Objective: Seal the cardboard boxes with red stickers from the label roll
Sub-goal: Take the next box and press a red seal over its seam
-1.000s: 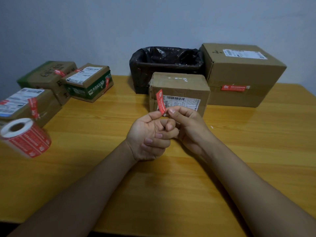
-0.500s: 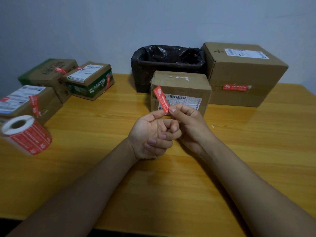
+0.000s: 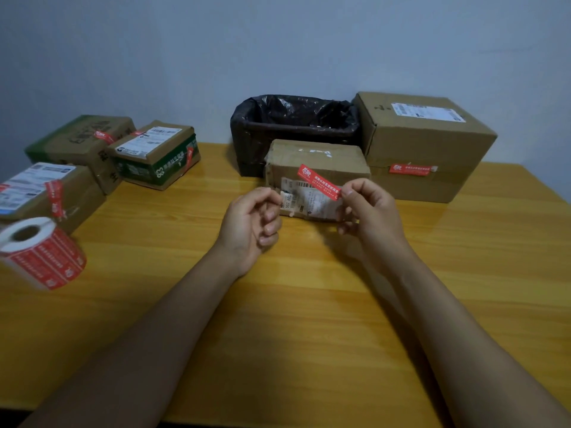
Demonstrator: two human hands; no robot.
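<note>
The hands are parting: the right hand [image 3: 369, 211] is carrying the sticker [image 3: 319, 182] off rightward, now tilted flatter, while the left hand [image 3: 251, 222] is pinching the peeled backing [image 3: 285, 199].

A red sticker [image 3: 319, 182] printed with white characters stands out against a plain brown cardboard box [image 3: 318, 168] bearing a white label with black barcode lines. On the honey-yellow, wood-grain table [image 3: 309, 304], a label roll [image 3: 41, 253] shows red stickers with white print around a white core. A larger brown box [image 3: 426, 146] carries a white shipping label and a red sticker strip. Three boxes at left, one brown and green [image 3: 157, 156], one brown with dark lettering and a green edge [image 3: 83, 143], and one brown with a white label [image 3: 46, 193], wear red strips. A glossy black bag lines the bin [image 3: 293, 125] before a pale blue-grey wall [image 3: 278, 41].
</note>
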